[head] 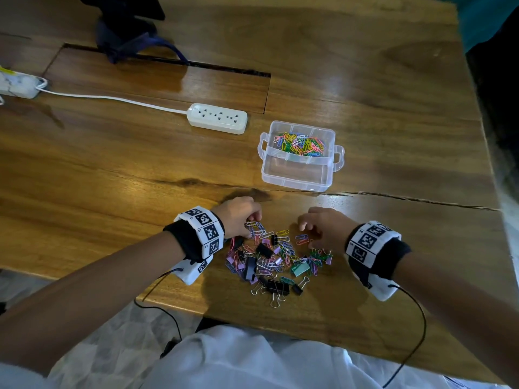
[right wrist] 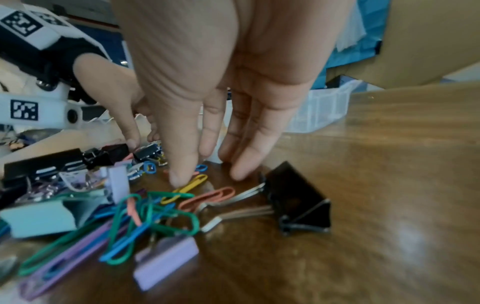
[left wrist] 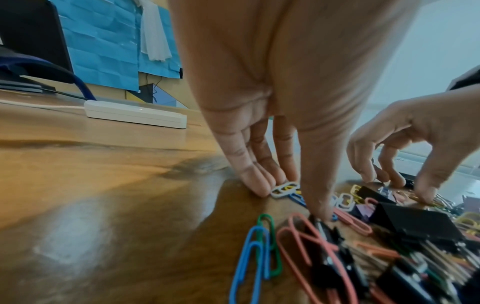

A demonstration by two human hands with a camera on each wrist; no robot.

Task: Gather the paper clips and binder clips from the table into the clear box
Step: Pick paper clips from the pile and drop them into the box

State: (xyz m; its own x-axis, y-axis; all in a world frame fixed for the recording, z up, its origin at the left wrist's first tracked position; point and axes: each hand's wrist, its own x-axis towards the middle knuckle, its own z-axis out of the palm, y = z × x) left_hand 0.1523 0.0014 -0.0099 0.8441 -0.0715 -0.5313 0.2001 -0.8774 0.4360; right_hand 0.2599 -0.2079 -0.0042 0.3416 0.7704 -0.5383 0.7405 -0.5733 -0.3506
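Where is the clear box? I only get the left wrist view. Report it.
Observer: The clear box stands open-topped beyond the pile, ahead of the right hand.
Operator: Tell me what's inside.
Observer: Coloured paper clips lie in its far compartment; the near one looks empty.
Operator: Check the pile's right edge.
Observer: A black binder clip lies just right of the right hand's fingers, handles pointing toward the pile.
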